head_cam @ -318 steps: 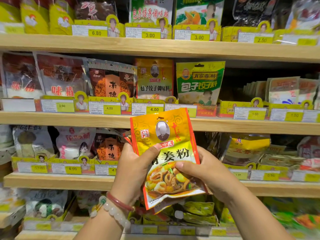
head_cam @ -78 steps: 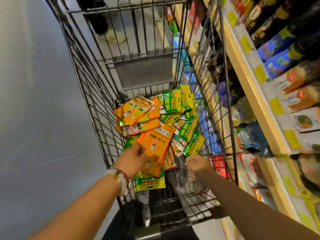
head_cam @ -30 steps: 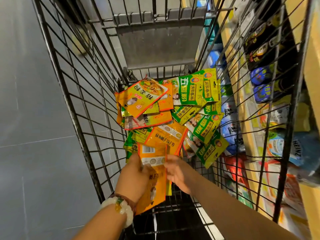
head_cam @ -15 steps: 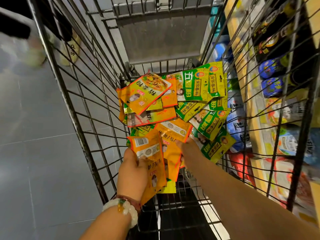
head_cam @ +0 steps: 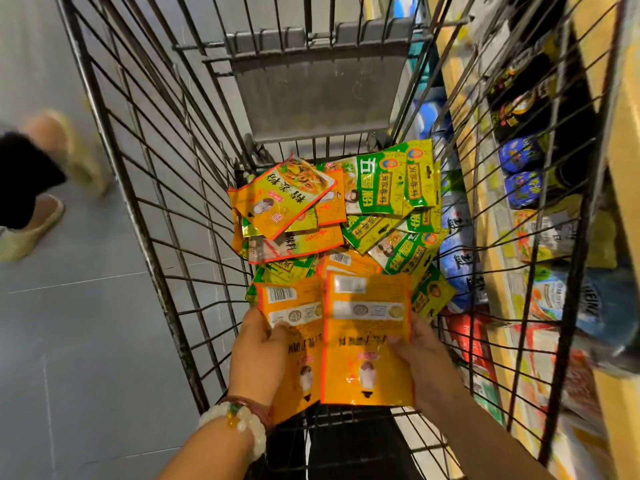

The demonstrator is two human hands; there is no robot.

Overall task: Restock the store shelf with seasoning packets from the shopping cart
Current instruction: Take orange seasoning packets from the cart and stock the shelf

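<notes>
A passer-by's blurred feet in pale shoes cross the grey tiled floor at the left edge of the frame, mid-height.

— What's holding everything?
— A wire shopping cart, seen from above, with a grey flap on its far wall.
— And on its bottom?
— A loose pile of packets. Orange packets lie on the left, one tilted on top of the others. Green packets lie on the right, overlapping, against the right wall.
— Where does the cart stand?
— On a grey tiled floor. A shelf of goods runs just beside its right wall.
</notes>
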